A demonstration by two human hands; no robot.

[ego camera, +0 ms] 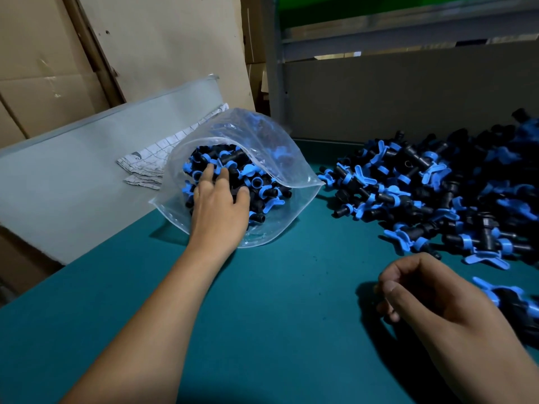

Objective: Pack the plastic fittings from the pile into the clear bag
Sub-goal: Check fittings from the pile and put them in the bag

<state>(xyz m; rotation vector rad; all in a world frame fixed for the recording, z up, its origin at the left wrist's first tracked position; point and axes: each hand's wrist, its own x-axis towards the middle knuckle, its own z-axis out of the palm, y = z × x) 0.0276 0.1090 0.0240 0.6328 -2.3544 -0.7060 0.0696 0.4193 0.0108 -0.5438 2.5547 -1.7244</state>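
- Left hand [217, 205], centre frame: fingers spread inside clear plastic bag [262, 135], resting on black-and-blue plastic fittings [259, 188].
- Right hand [431, 290], lower right: fingers loosely curled, gripping nothing, near fittings pile [437, 182].

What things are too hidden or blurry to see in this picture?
- Head view: what the left hand holds inside the clear bag, if anything; its palm faces away.
- How many fittings the bag contains; they overlap.
- How far the pile spreads; the right edge cuts it.
- One fitting behind the right hand is blurred.
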